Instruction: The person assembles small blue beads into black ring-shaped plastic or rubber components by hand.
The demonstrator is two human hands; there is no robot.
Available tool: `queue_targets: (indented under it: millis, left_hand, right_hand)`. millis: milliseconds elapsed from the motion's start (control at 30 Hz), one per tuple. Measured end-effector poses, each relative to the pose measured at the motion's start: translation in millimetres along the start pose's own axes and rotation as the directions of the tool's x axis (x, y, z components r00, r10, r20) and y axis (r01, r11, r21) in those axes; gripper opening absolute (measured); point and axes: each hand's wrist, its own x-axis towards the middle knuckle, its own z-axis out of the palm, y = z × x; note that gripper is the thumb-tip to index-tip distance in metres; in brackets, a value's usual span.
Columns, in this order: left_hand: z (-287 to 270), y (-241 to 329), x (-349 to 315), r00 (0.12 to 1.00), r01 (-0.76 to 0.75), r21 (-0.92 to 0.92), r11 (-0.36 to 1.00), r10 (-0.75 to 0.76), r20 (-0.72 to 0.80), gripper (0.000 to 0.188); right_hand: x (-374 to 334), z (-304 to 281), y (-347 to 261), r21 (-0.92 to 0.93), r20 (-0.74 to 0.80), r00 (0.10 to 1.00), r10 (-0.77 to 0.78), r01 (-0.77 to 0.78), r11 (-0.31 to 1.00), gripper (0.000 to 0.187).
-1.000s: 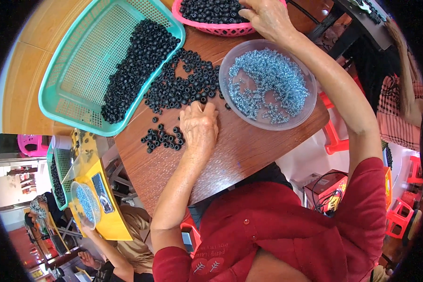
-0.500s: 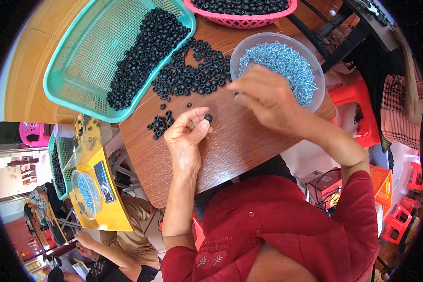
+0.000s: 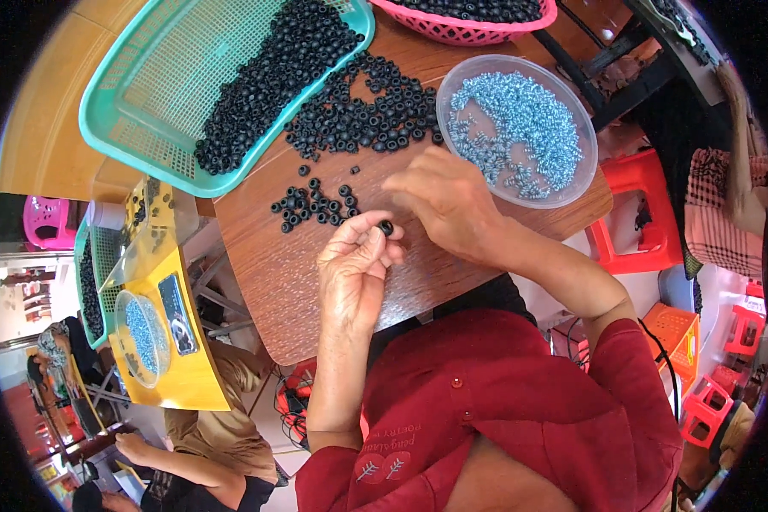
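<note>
Black rubber ring sits pinched in the left hand, as half a second ago; the right hand has closed in, fingers curled beside it. Beyond the right hand, a clear bowl holds blue screws; beyond the left, a teal basket holds black rings.

Basket left, bowl right — loose rings between (on the table).

black rings, teal basket, pale blue screws
</note>
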Motion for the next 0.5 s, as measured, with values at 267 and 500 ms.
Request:
queue_targets:
  millis: [267, 500]
  left_hand:
    - [-13, -4, -8, 1.000, -0.022, -0.037, 0.999, 0.022, -0.008, 0.020]
    - [-14, -7, -6, 0.999, -0.021, -0.047, 0.999, 0.019, -0.028, 0.021]
  right_hand:
    - [31, 53, 27, -0.373, 0.107, 0.993, -0.041, 0.078, 0.924, 0.017]
    - [33, 54, 22, -0.425, 0.076, 0.991, -0.114, 0.136, 0.895, 0.010]
